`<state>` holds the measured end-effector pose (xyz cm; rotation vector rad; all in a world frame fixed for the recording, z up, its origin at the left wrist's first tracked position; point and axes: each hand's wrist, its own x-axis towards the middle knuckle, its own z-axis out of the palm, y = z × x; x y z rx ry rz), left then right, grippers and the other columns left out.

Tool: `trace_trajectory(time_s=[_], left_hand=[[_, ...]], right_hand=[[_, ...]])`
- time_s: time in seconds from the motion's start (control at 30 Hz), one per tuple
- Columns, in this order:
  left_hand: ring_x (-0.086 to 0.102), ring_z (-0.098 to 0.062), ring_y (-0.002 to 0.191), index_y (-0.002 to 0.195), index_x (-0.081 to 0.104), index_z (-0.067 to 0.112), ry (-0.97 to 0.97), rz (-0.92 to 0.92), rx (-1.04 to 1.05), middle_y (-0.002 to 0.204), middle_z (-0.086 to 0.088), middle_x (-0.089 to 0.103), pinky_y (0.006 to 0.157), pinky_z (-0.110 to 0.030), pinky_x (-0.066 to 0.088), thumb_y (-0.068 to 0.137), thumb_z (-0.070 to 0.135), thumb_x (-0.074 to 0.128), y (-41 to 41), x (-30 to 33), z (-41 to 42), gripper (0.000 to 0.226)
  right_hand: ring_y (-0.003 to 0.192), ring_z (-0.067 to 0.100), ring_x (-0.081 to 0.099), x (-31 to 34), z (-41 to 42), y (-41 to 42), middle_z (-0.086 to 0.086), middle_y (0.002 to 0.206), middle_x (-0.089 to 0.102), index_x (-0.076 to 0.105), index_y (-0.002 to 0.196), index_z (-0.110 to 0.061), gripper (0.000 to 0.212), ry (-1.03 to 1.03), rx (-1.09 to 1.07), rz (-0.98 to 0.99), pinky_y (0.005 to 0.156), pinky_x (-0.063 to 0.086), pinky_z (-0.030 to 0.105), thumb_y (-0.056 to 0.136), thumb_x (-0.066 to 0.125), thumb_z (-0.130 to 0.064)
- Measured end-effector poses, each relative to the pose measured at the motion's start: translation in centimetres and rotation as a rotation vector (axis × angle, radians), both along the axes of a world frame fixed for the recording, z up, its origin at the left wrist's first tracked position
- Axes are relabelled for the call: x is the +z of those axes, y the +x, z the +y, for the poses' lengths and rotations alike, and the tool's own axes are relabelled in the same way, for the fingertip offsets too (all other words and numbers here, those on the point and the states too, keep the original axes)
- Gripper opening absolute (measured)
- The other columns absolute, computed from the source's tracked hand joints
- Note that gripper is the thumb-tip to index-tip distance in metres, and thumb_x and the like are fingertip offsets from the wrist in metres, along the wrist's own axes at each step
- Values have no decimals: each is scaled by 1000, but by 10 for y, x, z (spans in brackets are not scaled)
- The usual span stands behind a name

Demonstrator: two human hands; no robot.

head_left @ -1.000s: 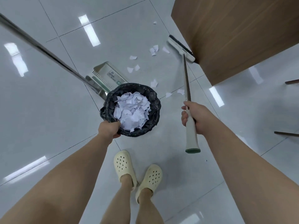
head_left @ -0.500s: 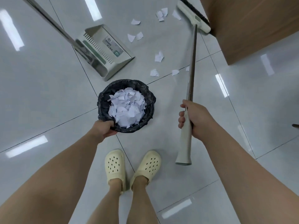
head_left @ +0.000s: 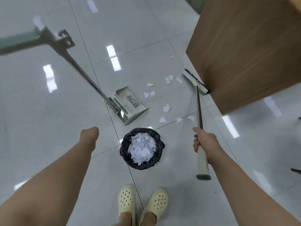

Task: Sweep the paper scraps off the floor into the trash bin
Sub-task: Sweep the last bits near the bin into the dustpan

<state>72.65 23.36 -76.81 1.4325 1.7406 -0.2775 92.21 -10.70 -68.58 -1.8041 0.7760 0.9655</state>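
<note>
Paper scraps [head_left: 166, 108], small torn white bits, lie scattered on the glossy grey tiled floor [head_left: 40, 121] between the grey-green long-handled dustpan [head_left: 130, 105] and the broom head [head_left: 194, 82], which sits against the wooden cabinet [head_left: 244, 54]; the round black-lined trash bin [head_left: 160, 144] stands near the feet, already heaped with white paper. Right hand [head_left: 204, 143] has its fingers curled round the cream grip of the broom handle [head_left: 199, 111]; left hand [head_left: 90, 135] hangs free beside the dustpan's metal pole [head_left: 84, 75], holding nothing, and whether its fingers are spread or together I cannot tell. Best play, I judge: steady that pole with the left hand, keep the pan's lip flat on the tile; draw short, low strokes from the cabinet side toward the pan; light paper flutters, so go gently.
</note>
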Motion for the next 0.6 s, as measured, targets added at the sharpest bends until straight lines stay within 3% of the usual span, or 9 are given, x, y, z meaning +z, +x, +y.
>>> trace_trajectory(time_s=[0.07, 0.13, 0.2, 0.23, 0.3, 0.37, 0.47, 0.53, 0.6], left_hand=[[61, -29, 118, 119, 58, 6, 166, 55, -86, 118, -12, 61, 93, -32, 49, 97, 9, 59, 13, 77, 40, 22], [51, -26, 135, 145, 46, 4, 432, 2, 5, 142, -12, 52, 105, -28, 43, 105, 25, 48, 17, 152, 61, 45], [47, -25, 139, 154, 40, 10, 387, -459, 551, 152, -10, 47, 104, -27, 40, 110, 40, 29, 34, 239, 67, 54], [50, -22, 135, 152, 43, 11, 368, -646, 662, 148, -7, 51, 102, -23, 40, 111, 44, 24, 41, 272, 75, 55], [54, -14, 114, 137, 55, 13, 504, -693, 560, 125, 3, 58, 89, -10, 40, 111, 46, 28, 49, 325, 87, 50], [57, -17, 117, 129, 60, 10, 685, -642, 186, 125, -1, 61, 97, -17, 39, 107, 50, 36, 56, 352, 100, 52], [47, -33, 137, 145, 52, 6, 805, -366, -624, 148, -14, 53, 115, -41, 34, 102, 54, 44, 66, 364, 129, 64], [50, -39, 132, 145, 50, 6, 664, -168, -1013, 145, -18, 54, 107, -48, 41, 99, 62, 49, 76, 359, 150, 73], [58, -36, 118, 134, 56, 8, 425, 2, -1200, 131, -16, 62, 95, -44, 49, 94, 71, 51, 86, 351, 171, 75]], right_hand=[[38, 15, 43, 55, 8, 18, 7, 55, 49, 58, 75, -5, 24, 53, -10, 2, 47, 38, 28, 83, 65, -27], [33, 14, 41, 104, 13, 20, 6, 54, 45, 56, 79, -7, 17, 85, -60, -5, 39, 36, 22, 88, 62, -21], [29, 12, 37, 150, 17, 11, 3, 52, 40, 53, 86, -10, 7, 135, -146, 20, 35, 33, 15, 92, 56, -13], [28, 10, 36, 170, 21, 4, 2, 54, 39, 50, 85, -11, 8, 163, -186, 30, 34, 33, 14, 93, 53, -10], [27, 8, 37, 200, 33, -7, 2, 60, 37, 44, 76, -11, 19, 204, -223, 10, 32, 33, 14, 94, 45, -5], [26, 7, 39, 219, 44, -16, 2, 63, 37, 40, 70, -11, 25, 195, -221, -16, 31, 34, 16, 93, 42, -3], [25, 8, 34, 239, 67, -24, 0, 56, 34, 34, 66, -15, 27, 193, -354, 21, 29, 29, 13, 88, 39, 0], [25, 7, 32, 244, 87, -29, -2, 46, 33, 32, 64, -15, 28, 197, -418, 36, 28, 29, 12, 86, 38, 2], [27, 7, 36, 247, 110, -31, -2, 47, 37, 38, 67, -13, 23, 234, -516, 27, 29, 32, 13, 85, 43, 2]])
